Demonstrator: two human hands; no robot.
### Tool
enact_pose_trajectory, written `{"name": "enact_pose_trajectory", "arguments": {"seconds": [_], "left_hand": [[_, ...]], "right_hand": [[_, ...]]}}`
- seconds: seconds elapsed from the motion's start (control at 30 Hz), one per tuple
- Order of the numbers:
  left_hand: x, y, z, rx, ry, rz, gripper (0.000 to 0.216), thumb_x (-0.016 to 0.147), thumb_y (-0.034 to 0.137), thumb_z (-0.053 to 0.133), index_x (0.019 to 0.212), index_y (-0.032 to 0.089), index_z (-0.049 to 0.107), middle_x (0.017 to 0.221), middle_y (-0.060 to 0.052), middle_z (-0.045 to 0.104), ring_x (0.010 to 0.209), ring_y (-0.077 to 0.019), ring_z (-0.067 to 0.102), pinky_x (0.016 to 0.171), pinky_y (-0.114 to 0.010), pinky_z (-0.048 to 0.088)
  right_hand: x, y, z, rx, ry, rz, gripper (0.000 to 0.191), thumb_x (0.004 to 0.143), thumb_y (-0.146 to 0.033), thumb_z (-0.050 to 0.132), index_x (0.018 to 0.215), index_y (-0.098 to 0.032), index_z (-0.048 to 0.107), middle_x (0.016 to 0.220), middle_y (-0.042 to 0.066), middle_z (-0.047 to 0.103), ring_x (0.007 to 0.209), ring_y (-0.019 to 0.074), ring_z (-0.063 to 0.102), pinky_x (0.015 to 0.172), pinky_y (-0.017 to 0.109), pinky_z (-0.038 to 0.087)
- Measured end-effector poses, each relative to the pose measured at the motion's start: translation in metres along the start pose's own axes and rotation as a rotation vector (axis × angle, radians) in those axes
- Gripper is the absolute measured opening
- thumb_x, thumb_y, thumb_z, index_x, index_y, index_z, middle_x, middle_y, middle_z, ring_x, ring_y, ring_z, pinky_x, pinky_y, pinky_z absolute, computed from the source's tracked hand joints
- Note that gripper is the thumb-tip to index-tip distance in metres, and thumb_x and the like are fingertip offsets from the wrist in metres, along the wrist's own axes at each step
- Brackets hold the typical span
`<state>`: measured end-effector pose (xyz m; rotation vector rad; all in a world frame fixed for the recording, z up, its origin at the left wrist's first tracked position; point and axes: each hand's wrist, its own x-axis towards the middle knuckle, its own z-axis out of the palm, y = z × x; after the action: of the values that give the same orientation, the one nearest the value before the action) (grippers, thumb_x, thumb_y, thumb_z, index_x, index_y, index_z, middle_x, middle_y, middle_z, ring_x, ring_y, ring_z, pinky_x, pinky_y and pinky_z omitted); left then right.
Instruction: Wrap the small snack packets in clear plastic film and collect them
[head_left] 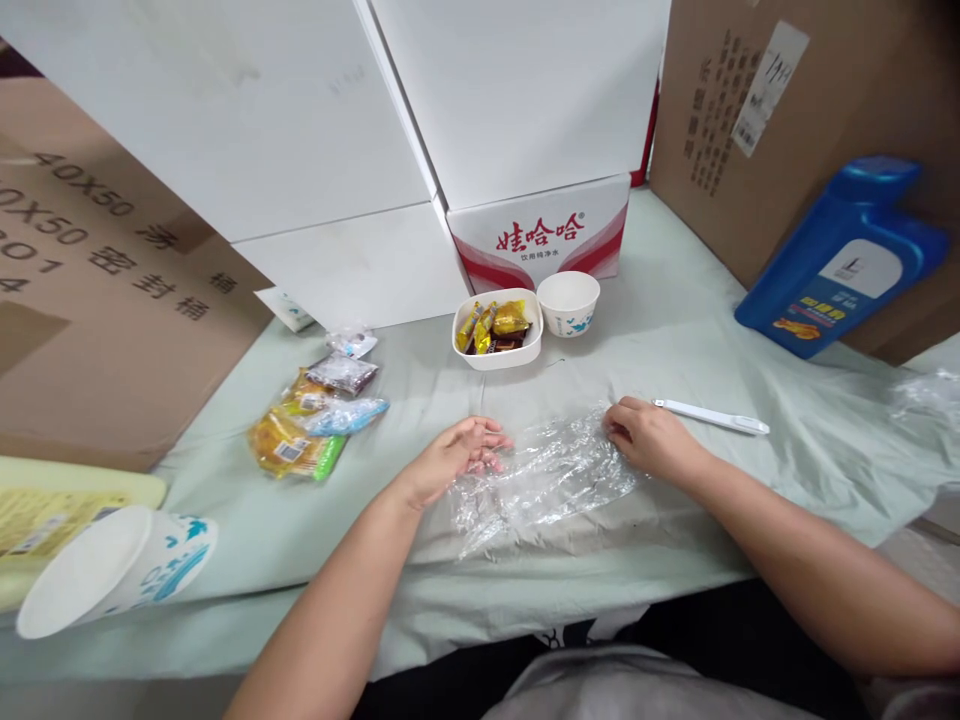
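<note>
A crumpled clear plastic bag lies stretched out on the pale green cloth between my two hands. My right hand has its fingers closed on the bag's right edge. At the bag's left side, my left hand is open, palm turned inward and fingers apart. Just past my right hand lies a slim white utility knife. Farther back stand a white rectangular bowl with several yellow and brown wrapped snacks in it and a round paper bowl against its right side.
Several packaged snacks are heaped on the left. A large paper cup rests tilted by a yellow container at the front left. White boxes, brown cartons and a blue bottle edge the cloth.
</note>
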<state>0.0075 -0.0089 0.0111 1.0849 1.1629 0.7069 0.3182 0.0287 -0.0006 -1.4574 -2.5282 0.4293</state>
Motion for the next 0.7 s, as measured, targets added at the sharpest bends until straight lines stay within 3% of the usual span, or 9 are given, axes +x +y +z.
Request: {"name": "enact_pose_trajectory", "arguments": {"seconds": [0.07, 0.17, 0.33, 0.6, 0.7], "left_hand": [[0.003, -0.002, 0.003, 0.052, 0.090, -0.034, 0.052, 0.068, 0.053, 0.076, 0.100, 0.017, 0.056, 0.091, -0.007, 0.070, 0.060, -0.0112, 0.059, 0.056, -0.024, 0.041], [0.006, -0.005, 0.005, 0.132, 0.149, 0.010, 0.045, 0.060, 0.035, 0.083, 0.094, 0.017, 0.059, 0.073, 0.002, 0.063, 0.059, -0.0093, 0.054, 0.057, -0.022, 0.041], [0.010, -0.006, -0.001, 0.134, 0.323, 0.163, 0.035, 0.055, 0.025, 0.079, 0.085, 0.016, 0.062, 0.075, 0.003, 0.058, 0.069, -0.0095, 0.054, 0.065, -0.022, 0.043], [0.015, -0.010, -0.018, 0.325, 0.442, 0.150, 0.025, 0.059, 0.018, 0.067, 0.084, 0.016, 0.063, 0.073, 0.002, 0.057, 0.067, -0.0118, 0.055, 0.067, -0.025, 0.045], [0.013, -0.009, -0.026, 0.621, 0.670, 0.169, 0.021, 0.063, 0.012, 0.059, 0.082, 0.018, 0.064, 0.074, 0.001, 0.057, 0.066, -0.0128, 0.054, 0.070, -0.028, 0.046]], "right_hand": [[0.000, -0.001, -0.001, -0.006, -0.014, -0.004, 0.017, 0.088, -0.013, 0.047, 0.089, -0.017, 0.064, 0.090, 0.007, 0.064, 0.080, 0.0178, 0.060, 0.072, 0.026, 0.041], [0.000, -0.002, -0.001, -0.016, -0.032, -0.010, 0.018, 0.089, -0.013, 0.046, 0.087, -0.017, 0.064, 0.089, 0.007, 0.064, 0.082, 0.0183, 0.060, 0.073, 0.026, 0.040], [0.001, -0.002, 0.000, -0.040, -0.048, -0.010, 0.019, 0.090, -0.014, 0.045, 0.087, -0.017, 0.063, 0.088, 0.007, 0.064, 0.082, 0.0184, 0.060, 0.072, 0.027, 0.040], [0.001, -0.003, 0.000, -0.034, -0.059, 0.014, 0.019, 0.091, -0.016, 0.045, 0.093, -0.018, 0.064, 0.095, 0.007, 0.066, 0.084, 0.0183, 0.062, 0.073, 0.026, 0.040], [0.000, -0.003, 0.000, -0.023, -0.058, 0.029, 0.021, 0.089, -0.014, 0.047, 0.098, -0.018, 0.065, 0.100, 0.007, 0.067, 0.086, 0.0189, 0.063, 0.074, 0.026, 0.040]]}}
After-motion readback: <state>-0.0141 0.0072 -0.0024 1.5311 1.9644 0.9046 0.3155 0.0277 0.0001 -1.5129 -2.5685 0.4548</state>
